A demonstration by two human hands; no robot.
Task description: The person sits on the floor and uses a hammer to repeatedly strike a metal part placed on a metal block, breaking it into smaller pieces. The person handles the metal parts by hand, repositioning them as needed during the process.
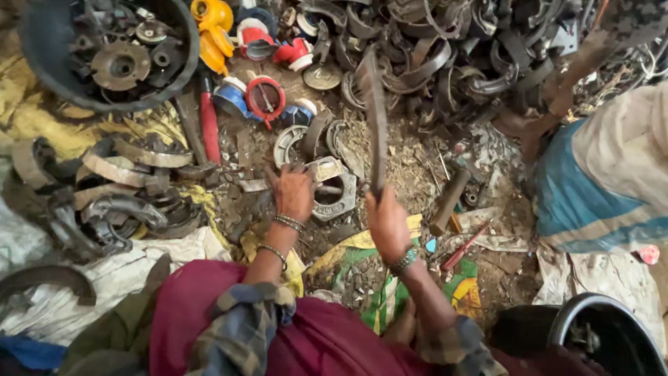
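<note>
Head view, person seated on dirt floor (410, 167) amid scrap metal. Left hand (292, 191) rests palm-down, fingers spread, grip apart, on a grey metal ring-shaped casting (335, 197) lying flat on the floor just ahead of the knees; fingertips touch its near-left edge and nothing is clasped. Right hand (387, 224) has its grip clamped on the lower end of a long dark metal bar (374, 118), raised and tilted slightly away from the body, upper end blurred (motion blur, so exact tip shape cannot be told). The bar stands above and just right of the casting, not touching it. A short cylindrical metal piece (449, 202) lies near the right hand, with a red-handled screwdriver (465, 246) beyond it. To the left, a heap of curved brake shoes (125, 188); far left top, a dark round tub (104, 56) holding metal discs. Top centre, red, blue and yellow plastic fittings (264, 97); top right, a tangled pile of dark curved metal bands (445, 49). Another person's blue and cream garment (598, 181) shows at right edge. Both wrists carry bangles.
</note>
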